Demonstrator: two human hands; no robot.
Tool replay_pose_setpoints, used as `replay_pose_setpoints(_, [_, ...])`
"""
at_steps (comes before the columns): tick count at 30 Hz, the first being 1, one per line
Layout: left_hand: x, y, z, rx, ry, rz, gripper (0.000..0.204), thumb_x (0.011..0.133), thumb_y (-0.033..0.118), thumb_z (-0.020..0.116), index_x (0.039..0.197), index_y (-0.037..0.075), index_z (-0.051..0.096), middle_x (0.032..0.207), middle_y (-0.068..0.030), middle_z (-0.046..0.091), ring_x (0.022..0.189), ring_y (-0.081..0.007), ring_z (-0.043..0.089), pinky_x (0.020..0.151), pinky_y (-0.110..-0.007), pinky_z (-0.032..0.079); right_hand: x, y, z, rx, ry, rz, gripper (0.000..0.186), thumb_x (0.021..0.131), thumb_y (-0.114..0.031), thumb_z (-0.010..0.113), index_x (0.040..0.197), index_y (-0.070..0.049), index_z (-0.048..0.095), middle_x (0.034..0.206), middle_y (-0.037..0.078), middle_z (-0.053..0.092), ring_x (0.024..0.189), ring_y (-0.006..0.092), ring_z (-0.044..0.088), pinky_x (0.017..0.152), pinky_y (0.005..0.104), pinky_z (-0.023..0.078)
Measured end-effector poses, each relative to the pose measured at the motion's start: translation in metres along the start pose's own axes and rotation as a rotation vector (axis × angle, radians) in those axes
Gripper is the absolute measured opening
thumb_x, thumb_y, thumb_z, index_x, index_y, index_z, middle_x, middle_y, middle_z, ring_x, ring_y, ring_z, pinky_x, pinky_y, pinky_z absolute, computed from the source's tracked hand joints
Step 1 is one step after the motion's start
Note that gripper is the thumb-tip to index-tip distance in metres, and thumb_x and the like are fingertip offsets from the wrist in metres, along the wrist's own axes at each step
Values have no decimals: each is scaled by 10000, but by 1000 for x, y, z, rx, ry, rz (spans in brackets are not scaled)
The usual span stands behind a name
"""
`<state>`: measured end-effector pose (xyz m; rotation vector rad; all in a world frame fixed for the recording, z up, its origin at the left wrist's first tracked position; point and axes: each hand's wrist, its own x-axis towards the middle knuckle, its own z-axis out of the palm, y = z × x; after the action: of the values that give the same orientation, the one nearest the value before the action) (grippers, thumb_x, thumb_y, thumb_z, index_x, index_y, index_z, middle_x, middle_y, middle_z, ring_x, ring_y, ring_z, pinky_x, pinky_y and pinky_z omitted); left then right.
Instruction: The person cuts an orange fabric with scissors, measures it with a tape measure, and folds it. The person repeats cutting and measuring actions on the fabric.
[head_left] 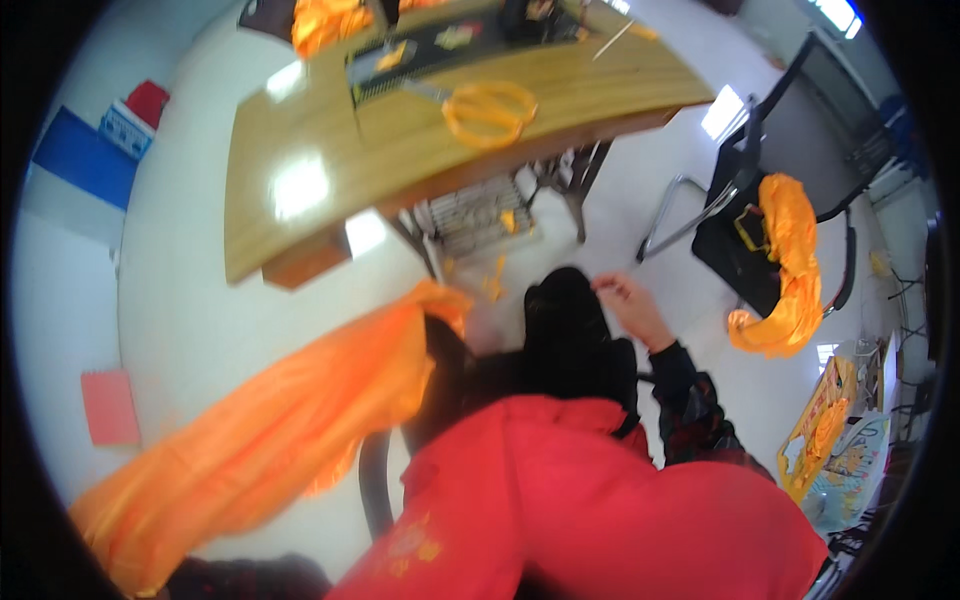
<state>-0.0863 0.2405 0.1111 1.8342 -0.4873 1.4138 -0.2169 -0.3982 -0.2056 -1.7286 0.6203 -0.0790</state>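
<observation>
A long piece of shiny orange cloth point(290, 415) stretches from the lower left up toward the middle, over the left side of my lap. My left hand point(486, 331) seems to be the pale blur at the cloth's upper end. Its fingers are smeared, so its hold on the cloth is unclear. Beside my black-clad knee point(565, 310), my right hand point(637, 310) is raised with fingers loosely bent and apart, and nothing shows in it. A red apron point(600, 490) covers my lap. Orange-handled scissors point(490, 113) lie on the wooden table point(390, 190) ahead.
A dark machine point(535, 20) stands at the table's far side, above an iron treadle point(480, 215). More orange cloth point(790, 260) hangs over a black chair point(735, 245) at right. Orange scraps point(495, 280) lie on the floor. A red sheet point(110, 407) is at left.
</observation>
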Motion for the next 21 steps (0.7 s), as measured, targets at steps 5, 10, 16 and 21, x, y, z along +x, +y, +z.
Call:
replay_pose_setpoints(5, [-22,18,50,-177,41,-173,386,913,286,500,1177,4,501,1155,-151,580,994,-277,596,891,-408,477,-8,-14,12,0,22,-209,182,873,-116,573,1023,-21,615,896,69,648,833,129,601,743,269,476])
replay_pose_setpoints(10, [-47,44,101,-555,-139,-424,398,929,333,465,1175,22,503,1163,-138,575,1022,-278,581,911,-418,463,-32,-88,3,-75,174,-413,139,877,-55,563,989,11,610,854,52,647,763,134,605,688,250,473])
replay_pose_setpoints(16, [-112,92,170,-1100,-595,-828,419,949,388,424,1173,44,504,1173,-123,568,1055,-280,564,936,-430,447,-146,-214,-64,-182,695,-1535,127,815,-45,538,920,-44,610,806,81,597,679,221,559,590,332,453])
replay_pose_setpoints(21, [-145,122,196,-1257,-892,-913,442,966,435,389,1172,62,506,1182,-110,563,1083,-281,549,956,-440,433,-225,-250,-91,-60,815,-1773,296,820,-545,601,856,-270,707,787,-127,625,736,38,525,658,259,362])
